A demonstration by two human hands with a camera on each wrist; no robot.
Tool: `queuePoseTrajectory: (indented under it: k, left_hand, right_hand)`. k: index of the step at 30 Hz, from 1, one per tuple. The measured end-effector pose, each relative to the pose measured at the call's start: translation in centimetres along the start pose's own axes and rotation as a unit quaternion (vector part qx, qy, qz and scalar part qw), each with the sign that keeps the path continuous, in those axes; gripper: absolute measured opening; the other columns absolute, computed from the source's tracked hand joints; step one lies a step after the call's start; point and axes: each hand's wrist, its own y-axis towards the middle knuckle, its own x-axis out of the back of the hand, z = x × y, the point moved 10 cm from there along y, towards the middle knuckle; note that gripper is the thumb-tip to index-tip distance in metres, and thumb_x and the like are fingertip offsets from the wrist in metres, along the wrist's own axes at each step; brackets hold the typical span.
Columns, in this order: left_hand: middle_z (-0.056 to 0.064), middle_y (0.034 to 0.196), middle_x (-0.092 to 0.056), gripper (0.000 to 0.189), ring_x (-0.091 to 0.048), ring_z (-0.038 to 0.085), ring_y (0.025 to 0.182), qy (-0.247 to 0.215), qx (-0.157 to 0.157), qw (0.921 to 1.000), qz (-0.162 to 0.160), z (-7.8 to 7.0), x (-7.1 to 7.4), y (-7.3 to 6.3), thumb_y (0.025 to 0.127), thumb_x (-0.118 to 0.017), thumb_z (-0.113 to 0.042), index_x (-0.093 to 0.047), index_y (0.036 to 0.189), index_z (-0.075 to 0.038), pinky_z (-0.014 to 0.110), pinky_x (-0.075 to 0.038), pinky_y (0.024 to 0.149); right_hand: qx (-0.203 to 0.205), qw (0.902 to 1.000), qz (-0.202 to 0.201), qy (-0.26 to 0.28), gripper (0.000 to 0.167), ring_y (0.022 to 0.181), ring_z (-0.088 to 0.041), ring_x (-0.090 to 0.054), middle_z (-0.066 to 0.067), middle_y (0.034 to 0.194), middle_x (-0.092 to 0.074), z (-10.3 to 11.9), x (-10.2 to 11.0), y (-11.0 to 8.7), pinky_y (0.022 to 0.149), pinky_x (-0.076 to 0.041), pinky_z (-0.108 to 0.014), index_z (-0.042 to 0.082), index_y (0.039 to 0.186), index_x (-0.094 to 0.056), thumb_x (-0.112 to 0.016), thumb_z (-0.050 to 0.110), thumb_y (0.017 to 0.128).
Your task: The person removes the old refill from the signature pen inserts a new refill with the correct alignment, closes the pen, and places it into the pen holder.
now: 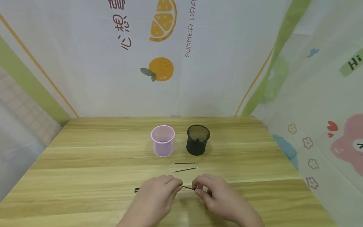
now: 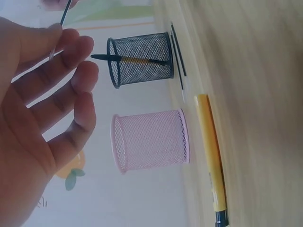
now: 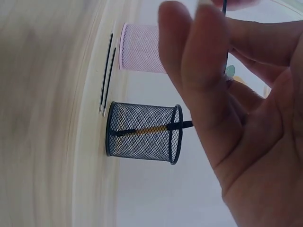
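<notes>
Between both hands runs a thin dark pen refill [image 1: 187, 187]. My left hand [image 1: 158, 194] pinches its left end between thumb and fingertips, the other fingers loosely bent in the left wrist view. The fingers and thumb of my right hand [image 1: 219, 195] grip its right end. A small dark piece [image 1: 210, 192] shows by the right fingers, mostly hidden; I cannot tell what it is. Below the left hand lies a yellow pen barrel [image 2: 211, 151] with a black end; in the head view only that end shows. Two more refills [image 1: 185, 163] lie on the table beyond the hands.
A lilac mesh cup [image 1: 163, 148] stands at the back of the wooden table [image 1: 93, 164]. To its right is a black mesh cup [image 1: 196, 147], holding a yellow-and-black pen [image 3: 147, 130]. A printed white cloth [image 1: 210, 78] hangs behind the table.
</notes>
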Motion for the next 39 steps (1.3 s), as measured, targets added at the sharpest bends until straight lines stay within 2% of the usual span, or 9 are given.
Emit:
queuePoseTrajectory:
  k: [3,6,9,16,21,25,31,36,39]
  left_hand:
    - [-0.016,0.085,-0.073,0.007,-0.067,0.003,0.074,-0.004,-0.021,0.9997,-0.011,-0.3,0.2,0.1,0.094,-0.080,-0.018,-0.074,0.093,-0.022,0.021,-0.054,0.065]
    - [-0.016,0.079,-0.069,0.019,-0.064,0.003,0.068,-0.003,-0.048,0.9984,-0.030,-0.9,0.2,0.2,0.084,-0.086,-0.011,-0.072,0.090,-0.022,0.019,-0.049,0.061]
    - [-0.017,0.074,-0.066,0.023,-0.061,0.003,0.064,-0.006,-0.061,0.9975,-0.036,-1.2,0.0,0.2,0.080,-0.088,-0.007,-0.071,0.088,-0.022,0.018,-0.045,0.058]
    - [-0.018,0.075,-0.069,0.015,-0.064,0.002,0.067,-0.008,-0.048,0.9984,-0.029,-0.8,-0.3,0.3,0.088,-0.085,-0.016,-0.072,0.086,-0.023,0.021,-0.050,0.061]
    - [-0.018,0.073,-0.069,0.017,-0.064,0.003,0.066,-0.006,-0.051,0.9982,-0.031,-0.8,-0.2,0.4,0.084,-0.086,-0.013,-0.072,0.086,-0.023,0.021,-0.049,0.060]
    - [-0.019,0.071,-0.069,0.018,-0.063,0.003,0.064,-0.004,-0.052,0.9982,-0.029,-0.8,-0.3,0.4,0.084,-0.087,-0.014,-0.071,0.084,-0.023,0.020,-0.046,0.058]
    - [-0.019,0.069,-0.067,0.017,-0.061,0.004,0.060,0.012,-0.039,0.9990,-0.015,-0.5,-0.7,0.3,0.090,-0.084,-0.019,-0.069,0.083,-0.024,0.020,-0.042,0.056]
    - [-0.018,0.070,-0.069,0.015,-0.062,0.006,0.060,0.014,-0.026,0.9995,0.008,-0.2,-1.2,0.3,0.091,-0.082,-0.020,-0.069,0.084,-0.025,0.023,-0.042,0.055]
    - [-0.017,0.068,-0.067,0.016,-0.060,0.007,0.057,0.013,-0.026,0.9996,0.006,-0.2,-1.2,0.3,0.091,-0.082,-0.020,-0.069,0.084,-0.024,0.023,-0.040,0.054]
  right_hand:
    - [0.005,1.0000,0.004,-0.006,0.009,0.090,0.003,-0.058,0.010,0.102,-0.073,0.3,-0.1,0.1,0.076,-0.055,-0.024,0.022,0.107,-0.073,-0.067,0.015,0.105]
    - [0.020,0.9996,0.002,-0.018,0.010,0.088,0.004,-0.057,0.011,0.101,-0.074,0.7,-0.2,0.3,0.077,-0.055,-0.022,0.021,0.108,-0.073,-0.068,0.013,0.104]
    - [0.027,0.9994,-0.001,-0.020,0.012,0.088,0.004,-0.057,0.010,0.100,-0.074,0.8,-0.3,0.3,0.077,-0.055,-0.022,0.020,0.107,-0.073,-0.069,0.010,0.102]
    - [0.022,0.9996,0.002,-0.018,0.013,0.087,0.004,-0.057,0.011,0.100,-0.074,0.6,-0.3,0.2,0.076,-0.054,-0.021,0.022,0.107,-0.073,-0.069,0.010,0.103]
    - [0.011,0.9996,0.005,-0.024,0.011,0.086,0.004,-0.056,0.013,0.099,-0.071,0.6,-0.4,0.4,0.075,-0.053,-0.020,0.020,0.108,-0.072,-0.070,0.010,0.102]
    - [-0.004,0.9991,0.017,-0.039,0.013,0.090,0.004,-0.059,0.010,0.102,-0.073,0.3,-0.6,0.4,0.079,-0.057,-0.023,0.017,0.109,-0.074,-0.071,0.008,0.101]
    - [0.018,0.9981,0.006,-0.058,0.021,0.096,0.001,-0.064,0.008,0.105,-0.075,0.7,-0.6,0.3,0.086,-0.059,-0.025,0.017,0.113,-0.075,-0.070,0.002,0.099]
    - [0.033,0.9978,-0.010,-0.057,0.025,0.095,0.002,-0.065,0.011,0.105,-0.076,1.2,-0.4,0.4,0.086,-0.059,-0.025,0.020,0.112,-0.076,-0.070,0.000,0.098]
    - [0.034,0.9974,-0.021,-0.061,0.027,0.093,0.003,-0.063,0.011,0.102,-0.075,1.4,-0.2,0.5,0.084,-0.058,-0.023,0.019,0.110,-0.076,-0.070,-0.004,0.096]
